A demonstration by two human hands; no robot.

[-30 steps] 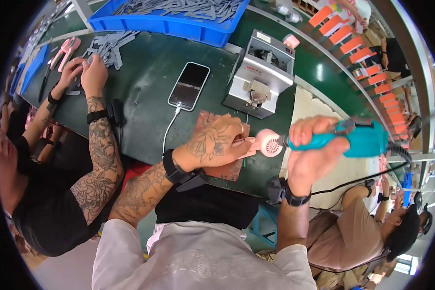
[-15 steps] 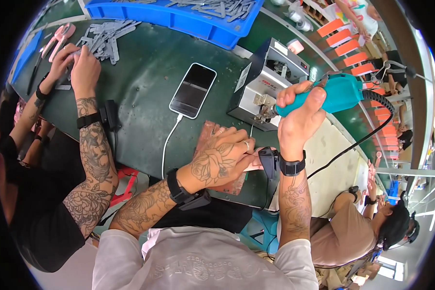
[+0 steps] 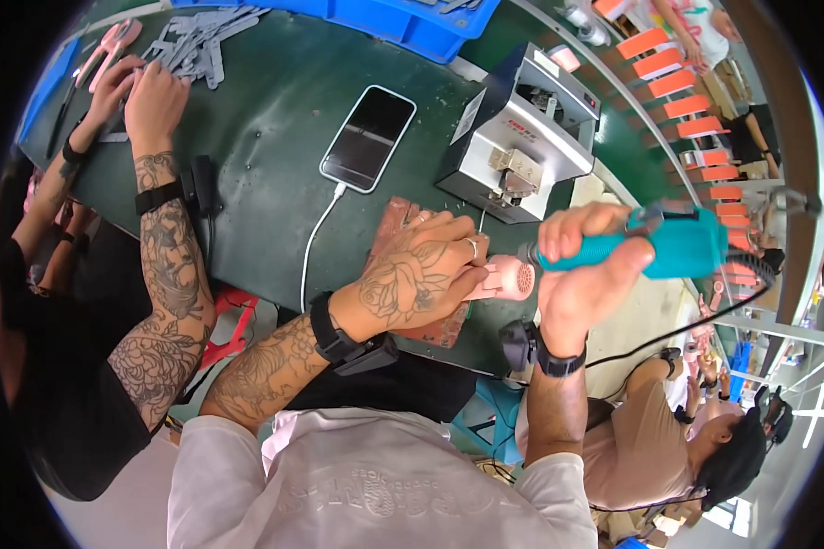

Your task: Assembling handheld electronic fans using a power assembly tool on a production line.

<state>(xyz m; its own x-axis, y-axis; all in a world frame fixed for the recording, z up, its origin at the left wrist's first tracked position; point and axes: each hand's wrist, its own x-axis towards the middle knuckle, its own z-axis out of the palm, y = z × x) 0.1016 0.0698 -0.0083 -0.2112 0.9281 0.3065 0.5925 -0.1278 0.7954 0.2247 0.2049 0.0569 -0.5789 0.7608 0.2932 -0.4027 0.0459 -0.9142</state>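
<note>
Head view
Left hand [image 3: 421, 274]: tattooed, fingers curled around a small pink part [image 3: 506, 277], holding it over the brick-red pad [image 3: 426, 320] at the table's near edge.
Right hand [image 3: 584, 274]: fist clenched around the teal driver [image 3: 655, 247], which lies level with its tip at the pink part.
Pink part: between the two hands, just right of the left hand's fingers, touching the driver's tip.
Cord [image 3: 696, 329]: black, runs from the driver's rear down to the right.
Table [image 3: 265, 137]: dark green.
Phone [image 3: 368, 138]: flat on the table, screen dark, white cable plugged into its near end.
Grey machine [image 3: 522, 128]: boxy, stands just beyond the hands.
Blue bin [image 3: 375, 16]: at the table's far edge.
Co-worker's hands [image 3: 142, 91]: at the far left, resting on grey flat pieces [image 3: 201, 41].
Seated person [image 3: 687, 439]: lower right, in a beige shirt.
</note>
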